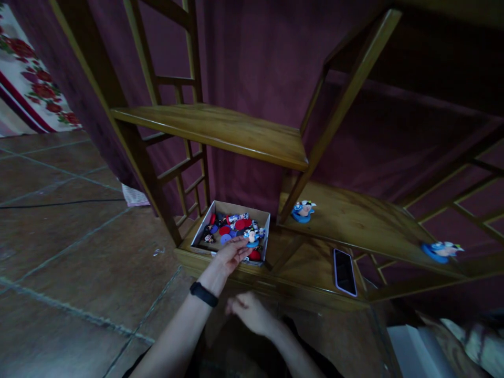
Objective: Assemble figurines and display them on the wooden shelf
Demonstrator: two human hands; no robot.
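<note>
My left hand (231,255), with a black band on its wrist, is over the front of a cardboard box (205,249). Its fingers are closed on a small figurine (252,237) with a blue round base. Inside the box lie several other small figurines and discs, among them a red disc (224,230) and a blue disc (226,239). My right hand (252,313) is nearer to me, below the box and in front of the shelf's edge. Its fingers are curled in, slightly blurred, and no object shows in them.
The box stands on the lowest board of a wooden shelf unit (212,126). Similar blue-based figurines stand on the right shelf, one figurine (303,211) at its left end and another figurine (441,251) at its right. A phone (344,272) lies on the lower board.
</note>
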